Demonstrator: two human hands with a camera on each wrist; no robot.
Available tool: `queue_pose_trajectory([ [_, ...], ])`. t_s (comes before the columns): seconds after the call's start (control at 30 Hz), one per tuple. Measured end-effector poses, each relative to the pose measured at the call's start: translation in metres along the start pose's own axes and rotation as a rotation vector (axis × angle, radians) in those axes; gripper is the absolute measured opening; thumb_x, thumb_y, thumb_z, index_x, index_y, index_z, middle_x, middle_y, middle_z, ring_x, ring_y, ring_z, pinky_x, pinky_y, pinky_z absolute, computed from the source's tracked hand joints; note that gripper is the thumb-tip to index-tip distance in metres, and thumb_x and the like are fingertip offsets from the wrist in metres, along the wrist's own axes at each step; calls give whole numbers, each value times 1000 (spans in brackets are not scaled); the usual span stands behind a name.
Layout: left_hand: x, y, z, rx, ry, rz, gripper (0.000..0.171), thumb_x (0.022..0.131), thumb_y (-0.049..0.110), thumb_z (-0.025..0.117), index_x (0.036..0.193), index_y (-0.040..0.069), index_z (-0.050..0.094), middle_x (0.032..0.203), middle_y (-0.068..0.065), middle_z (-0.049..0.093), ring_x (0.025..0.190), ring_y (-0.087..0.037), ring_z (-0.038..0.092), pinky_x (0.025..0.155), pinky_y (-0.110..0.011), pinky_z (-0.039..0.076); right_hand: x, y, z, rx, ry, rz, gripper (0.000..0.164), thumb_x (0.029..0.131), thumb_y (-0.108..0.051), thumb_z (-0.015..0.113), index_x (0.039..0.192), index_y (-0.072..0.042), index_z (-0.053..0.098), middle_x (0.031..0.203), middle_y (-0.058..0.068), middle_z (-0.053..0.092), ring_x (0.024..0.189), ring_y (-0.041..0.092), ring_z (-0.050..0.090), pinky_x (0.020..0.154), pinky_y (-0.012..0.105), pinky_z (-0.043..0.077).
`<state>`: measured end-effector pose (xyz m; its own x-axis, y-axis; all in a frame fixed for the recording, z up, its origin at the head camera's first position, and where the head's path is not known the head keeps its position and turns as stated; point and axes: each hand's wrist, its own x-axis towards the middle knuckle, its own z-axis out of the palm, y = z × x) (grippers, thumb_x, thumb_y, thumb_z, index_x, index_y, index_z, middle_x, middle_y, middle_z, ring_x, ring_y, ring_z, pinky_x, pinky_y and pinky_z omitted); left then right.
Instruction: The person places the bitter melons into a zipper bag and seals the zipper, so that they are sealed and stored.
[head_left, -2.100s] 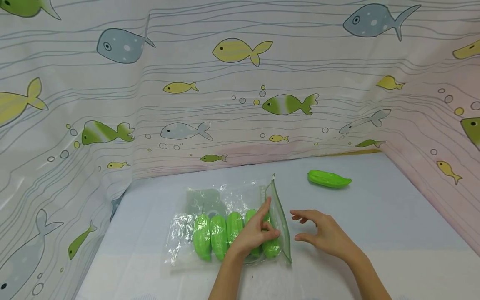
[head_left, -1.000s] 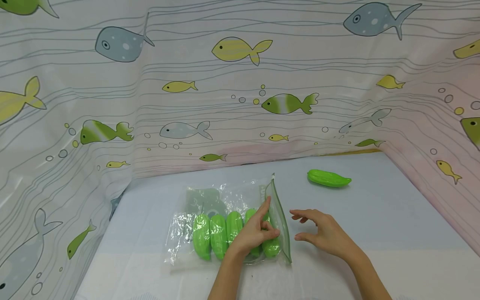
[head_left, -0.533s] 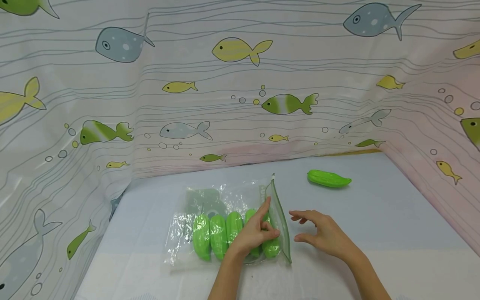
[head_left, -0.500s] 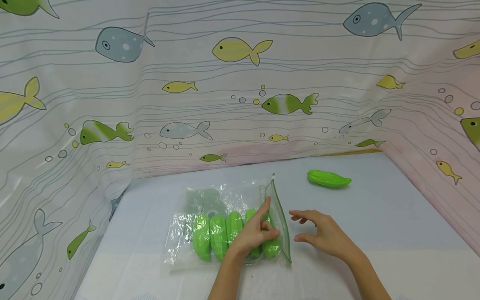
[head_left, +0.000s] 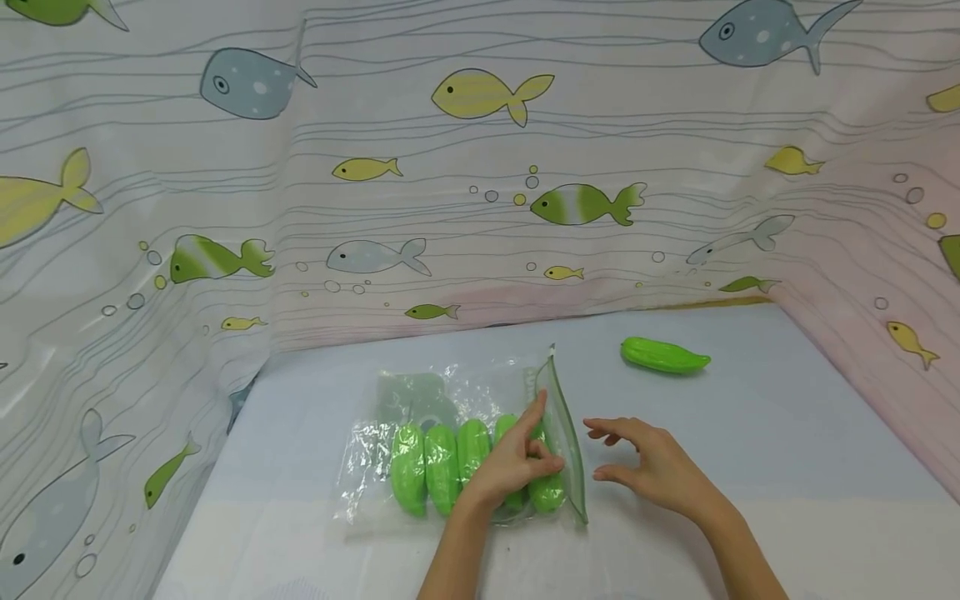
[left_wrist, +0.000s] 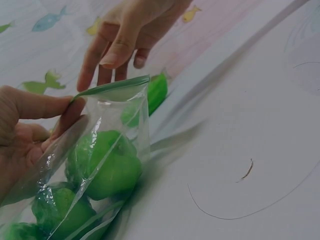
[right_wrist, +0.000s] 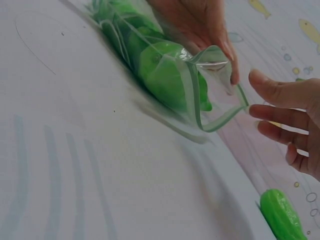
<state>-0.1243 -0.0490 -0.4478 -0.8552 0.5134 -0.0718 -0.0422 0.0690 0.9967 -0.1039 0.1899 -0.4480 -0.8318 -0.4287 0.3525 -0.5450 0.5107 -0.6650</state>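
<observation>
A clear zip bag (head_left: 480,383) lies on the table with several bright green, ridged, cucumber-like vegetables (head_left: 408,471) in a row inside. Its green-edged mouth (right_wrist: 220,120) faces right and gapes in the right wrist view. My left hand (head_left: 510,467) lies over the bag near this end and covers part of the vegetables. In the left wrist view, its thumb and a finger pinch the bag's edge. My right hand (head_left: 652,467) hovers just right of the mouth, fingers spread from the thumb, holding nothing. One more green vegetable (head_left: 663,356) lies loose beyond it.
The white table (head_left: 787,467) meets a fish-printed sheet (head_left: 465,233) along its back and both sides. A thin hair (left_wrist: 230,218) and a small dark scrap (left_wrist: 248,170) lie on the surface in the left wrist view.
The head view has shifted slightly, so everything in it sits a little further right. Both hands keep their pose, and the bag and vegetables stay in place.
</observation>
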Motion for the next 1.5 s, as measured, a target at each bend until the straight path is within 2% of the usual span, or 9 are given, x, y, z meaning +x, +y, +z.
queue_pose_trajectory([
  [0.3, 1, -1, 0, -1, -9, 5, 95, 85, -3, 69, 156, 21, 10, 161, -7, 2, 72, -12, 62, 68, -24, 51, -2, 3, 1, 9, 14, -27, 65, 74, -24, 82, 134, -20, 57, 116, 0, 67, 93, 18, 62, 69, 36, 49],
  [0.57, 0, 0, 0, -1, 2, -2, 95, 85, -4, 69, 156, 22, 11, 161, -8, 3, 72, -13, 62, 68, -25, 51, 0, 2, -3, -22, 25, -11, 65, 72, -22, 84, 132, -18, 59, 113, -3, 67, 93, 16, 62, 70, 39, 49],
  [0.67, 1, -1, 0, 2, 3, -5, 95, 85, -4, 69, 156, 22, 12, 161, -6, 3, 73, -13, 61, 68, -24, 51, 1, 2, -7, -33, 31, -9, 66, 72, -22, 84, 132, -20, 58, 112, -3, 67, 93, 16, 62, 69, 38, 48],
  [0.9, 2, -3, -1, -2, -3, -4, 95, 84, -4, 68, 156, 20, 11, 161, -6, 2, 72, -11, 62, 69, -23, 51, 6, 9, -21, -71, 40, -39, 68, 69, -18, 86, 131, -13, 59, 112, -4, 67, 92, 16, 63, 68, 36, 47],
  [1.1, 2, -3, -1, -15, -15, 5, 95, 85, -5, 68, 156, 20, 10, 161, -7, 1, 72, -11, 61, 69, -23, 51, 11, 18, -34, -103, 58, -30, 66, 69, -19, 86, 130, -12, 60, 108, -10, 66, 91, 11, 62, 68, 33, 46],
  [1.37, 0, -2, 1, -22, -16, 10, 96, 85, -6, 67, 156, 21, 9, 161, -8, -1, 72, -13, 60, 70, -24, 51, 13, 28, -41, -82, 86, -26, 65, 71, -17, 85, 131, -14, 60, 111, -1, 69, 91, 8, 61, 66, 32, 43],
  [1.5, 0, -2, 1, -22, -15, 12, 96, 85, -7, 67, 156, 22, 10, 161, -8, -1, 73, -13, 60, 70, -23, 51, 13, 30, -44, -68, 90, -16, 66, 70, -19, 86, 131, -17, 60, 113, -3, 68, 91, 5, 60, 68, 31, 43],
])
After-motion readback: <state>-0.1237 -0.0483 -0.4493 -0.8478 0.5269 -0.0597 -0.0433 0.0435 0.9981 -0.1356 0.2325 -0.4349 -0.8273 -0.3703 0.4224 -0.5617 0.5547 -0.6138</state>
